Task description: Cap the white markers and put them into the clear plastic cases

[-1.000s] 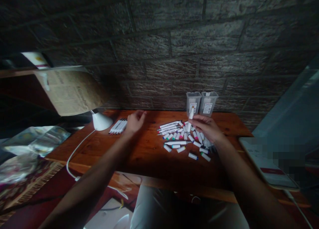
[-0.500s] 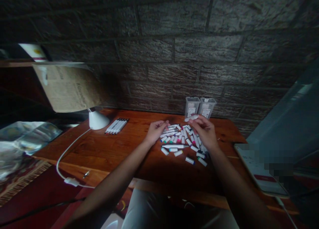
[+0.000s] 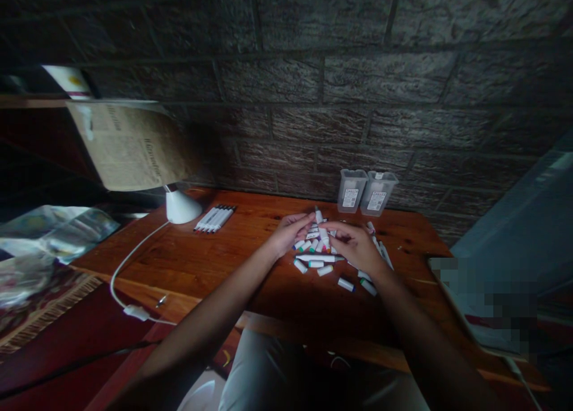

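Over a pile of loose marker caps and uncapped markers, my two hands meet at a white marker point(image 3: 323, 232). My left hand point(image 3: 286, 233) is closed, its thumb and fingers at the marker's upper end. From the other side, my right hand point(image 3: 356, 244) pinches the marker's body. The marker is tilted nearly upright, with a dark tip at its top. A long white marker point(image 3: 319, 257) lies across the pile just below, and several white caps with coloured ends, such as this cap point(image 3: 346, 284), are scattered nearer me. My right hand hides part of the pile.
Two clear plastic containers point(image 3: 352, 191) with labels stand against the brick wall. A row of capped markers point(image 3: 215, 219) lies to the left, beside a lamp point(image 3: 181, 208) with a newspaper shade and a white cord. A tablet-like device point(image 3: 474, 315) lies at the table's right edge.
My right hand has brought the white marker down and left from near the containers to my left hand. Both hands are now on it. The view has shifted slightly.
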Demonstrator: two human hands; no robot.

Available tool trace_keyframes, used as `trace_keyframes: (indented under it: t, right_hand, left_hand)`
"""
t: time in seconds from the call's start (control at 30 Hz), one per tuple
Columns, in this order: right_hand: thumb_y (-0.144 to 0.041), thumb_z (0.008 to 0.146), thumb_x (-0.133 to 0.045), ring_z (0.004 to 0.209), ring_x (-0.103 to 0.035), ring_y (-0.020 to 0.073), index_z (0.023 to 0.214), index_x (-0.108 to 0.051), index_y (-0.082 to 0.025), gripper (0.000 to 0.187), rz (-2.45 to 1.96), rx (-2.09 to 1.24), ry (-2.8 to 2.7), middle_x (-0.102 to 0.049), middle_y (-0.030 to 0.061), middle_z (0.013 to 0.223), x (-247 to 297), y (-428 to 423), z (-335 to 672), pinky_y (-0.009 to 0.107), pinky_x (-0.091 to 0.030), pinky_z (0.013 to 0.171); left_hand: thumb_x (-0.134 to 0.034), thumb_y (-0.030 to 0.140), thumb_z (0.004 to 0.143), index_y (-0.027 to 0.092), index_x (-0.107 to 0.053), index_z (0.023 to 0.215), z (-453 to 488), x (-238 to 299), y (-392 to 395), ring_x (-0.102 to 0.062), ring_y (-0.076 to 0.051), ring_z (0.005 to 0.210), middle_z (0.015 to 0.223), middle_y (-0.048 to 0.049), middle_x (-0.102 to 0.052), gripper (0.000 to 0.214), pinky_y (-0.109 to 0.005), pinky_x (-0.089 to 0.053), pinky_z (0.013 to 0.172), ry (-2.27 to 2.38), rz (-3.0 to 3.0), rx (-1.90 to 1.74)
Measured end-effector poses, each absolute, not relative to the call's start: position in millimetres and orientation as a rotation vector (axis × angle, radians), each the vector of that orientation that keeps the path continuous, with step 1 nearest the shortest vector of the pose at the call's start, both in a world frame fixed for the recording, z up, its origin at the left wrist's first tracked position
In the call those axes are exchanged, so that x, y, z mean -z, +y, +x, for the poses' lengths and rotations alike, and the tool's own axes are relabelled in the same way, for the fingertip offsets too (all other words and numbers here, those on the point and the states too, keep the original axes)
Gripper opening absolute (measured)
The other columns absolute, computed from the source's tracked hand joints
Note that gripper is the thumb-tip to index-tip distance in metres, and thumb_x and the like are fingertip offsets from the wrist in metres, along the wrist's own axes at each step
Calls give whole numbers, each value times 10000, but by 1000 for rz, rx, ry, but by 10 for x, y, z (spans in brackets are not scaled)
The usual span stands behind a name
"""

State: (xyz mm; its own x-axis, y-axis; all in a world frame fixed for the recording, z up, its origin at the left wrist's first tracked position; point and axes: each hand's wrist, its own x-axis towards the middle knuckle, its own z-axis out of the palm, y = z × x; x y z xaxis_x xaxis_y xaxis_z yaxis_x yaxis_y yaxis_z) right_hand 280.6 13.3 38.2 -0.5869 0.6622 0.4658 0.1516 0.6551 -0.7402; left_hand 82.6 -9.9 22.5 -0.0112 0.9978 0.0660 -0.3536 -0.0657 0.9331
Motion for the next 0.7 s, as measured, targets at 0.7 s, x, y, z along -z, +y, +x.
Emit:
trace_keyframes:
  t: [0.7]
  right_hand:
    - [-353, 875, -624, 641, -645, 142, 1224, -678, -254, 367, -633, -1034, -2113, -754, 40, 975, -288, 165, 2815, 245, -504, 535]
  left_hand:
    - [-740, 471, 627, 164, -503, 665, 561, -340, -102, -261, -30, 464, 612, 69, -348, 389, -169, -219, 426, 1100, 988, -1281]
